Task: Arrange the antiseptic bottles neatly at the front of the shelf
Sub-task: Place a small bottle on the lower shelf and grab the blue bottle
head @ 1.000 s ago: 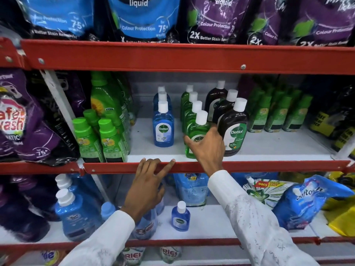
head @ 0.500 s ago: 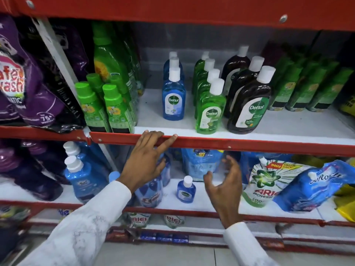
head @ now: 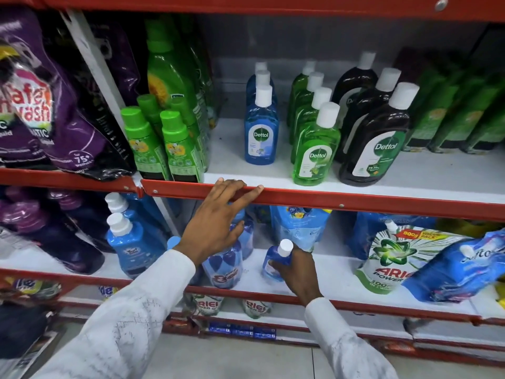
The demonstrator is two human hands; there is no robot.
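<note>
On the middle shelf (head: pixel 410 187) stand three rows of antiseptic bottles with white caps: a blue row (head: pixel 261 132), a green row (head: pixel 315 149) and a dark brown row (head: pixel 373 143). The green and brown front bottles are near the shelf's front edge; the blue one stands a little further back. My left hand (head: pixel 218 217) rests with its fingers spread on the red front rail (head: pixel 355 199). My right hand (head: pixel 293 269) is on the lower shelf, shut on a small blue antiseptic bottle (head: pixel 274 258) that is tilted to the left.
Green-capped bottles (head: pixel 161 143) stand left of the antiseptic rows, dark green packs (head: pixel 459 119) to the right. Purple detergent pouches (head: pixel 41 105) hang at far left. The lower shelf holds blue detergent bottles (head: pixel 128 242), a blue refill pouch (head: pixel 297 228) and an Ariel pouch (head: pixel 390 258).
My right hand left the green bottle on the middle shelf, dropped to the lower shelf and closed on the small blue bottle, which now tilts. The view has moved closer and lower.
</note>
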